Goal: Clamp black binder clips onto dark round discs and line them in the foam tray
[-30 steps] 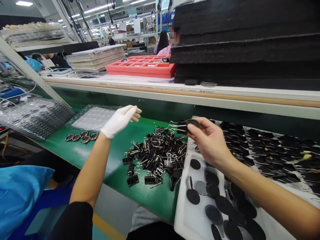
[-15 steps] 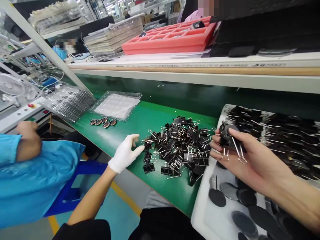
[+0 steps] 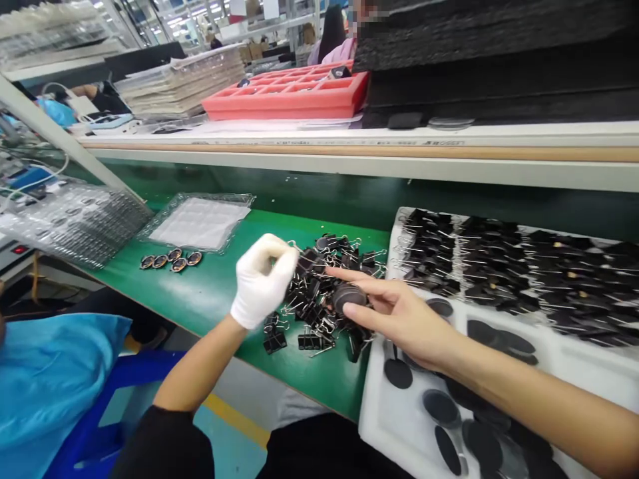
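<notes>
My left hand [image 3: 264, 283], in a white glove, has thumb and fingers pinched at the wire handle of a black binder clip [image 3: 306, 261] on the upper left of the pile. My bare right hand [image 3: 399, 309] reaches over the same pile and grips a round black part [image 3: 348, 298] between thumb and fingers, its index finger stretched toward the clip. Below both hands lies the heap of binder clips [image 3: 312, 340], black with silver wire handles, on the green bench [image 3: 210, 299]. Whether a clip sits on the round part is hidden.
A white foam tray [image 3: 372, 416] on the right holds black discs [image 3: 442, 407] and rows of clipped parts [image 3: 492, 256]. Several small ringed parts [image 3: 178, 265] and a clear plastic tray [image 3: 200, 223] lie left. Above runs a shelf [image 3: 299, 159]; a blue-clad person [image 3: 64, 379] sits left.
My right hand has moved left from above the foam tray to the pile with the round part. My left hand has closed from spread fingers onto a clip. The view has shifted right.
</notes>
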### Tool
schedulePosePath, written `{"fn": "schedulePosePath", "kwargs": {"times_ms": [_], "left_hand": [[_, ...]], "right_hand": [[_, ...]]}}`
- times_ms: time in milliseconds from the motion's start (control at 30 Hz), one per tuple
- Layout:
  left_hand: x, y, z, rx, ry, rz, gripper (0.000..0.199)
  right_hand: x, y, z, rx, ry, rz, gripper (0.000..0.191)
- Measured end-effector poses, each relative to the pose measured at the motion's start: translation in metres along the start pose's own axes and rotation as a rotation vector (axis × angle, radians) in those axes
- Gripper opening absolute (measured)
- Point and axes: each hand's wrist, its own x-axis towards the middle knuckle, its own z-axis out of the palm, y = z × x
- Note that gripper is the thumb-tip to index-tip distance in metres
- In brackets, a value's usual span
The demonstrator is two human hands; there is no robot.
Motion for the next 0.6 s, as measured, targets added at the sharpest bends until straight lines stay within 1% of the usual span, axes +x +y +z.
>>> {"fn": "schedulePosePath", "kwargs": {"times_ms": [67,100,133,167,233,333,400,500,600], "left_hand": [[0.002,0.016,0.024,-0.081,-0.153,0.093,0.022],[0.005,0.021,0.033,-0.092,-0.214,0.128,0.019],[0.010,0.026,0.039,-0.087,-0.246,0.147,0.014],[0.015,0.029,0.044,-0.072,-0.250,0.149,0.012],[0.029,0.035,0.052,-0.016,-0.238,0.096,0.021],[0.047,0.047,0.063,0.121,-0.322,-0.034,0.032],[0.053,0.054,0.072,0.209,-0.338,-0.054,0.040],[0.056,0.055,0.081,0.254,-0.307,-0.055,0.047],[0.057,0.046,0.084,0.264,-0.288,-0.052,0.047]], "right_hand": [[0.002,-0.003,0.001,0.022,0.028,-0.087,0.024],[0.003,-0.004,0.000,0.041,0.061,-0.122,0.023],[0.003,-0.005,-0.001,0.048,0.101,-0.156,0.022],[0.004,-0.006,-0.003,0.038,0.145,-0.190,0.021],[0.004,-0.005,-0.007,-0.024,0.228,-0.261,0.017],[0.006,0.001,-0.010,-0.126,0.336,-0.321,0.016],[0.008,0.006,-0.010,-0.174,0.389,-0.337,0.016],[0.011,0.012,-0.008,-0.214,0.425,-0.372,0.017],[0.013,0.015,-0.006,-0.254,0.425,-0.379,0.019]]}}
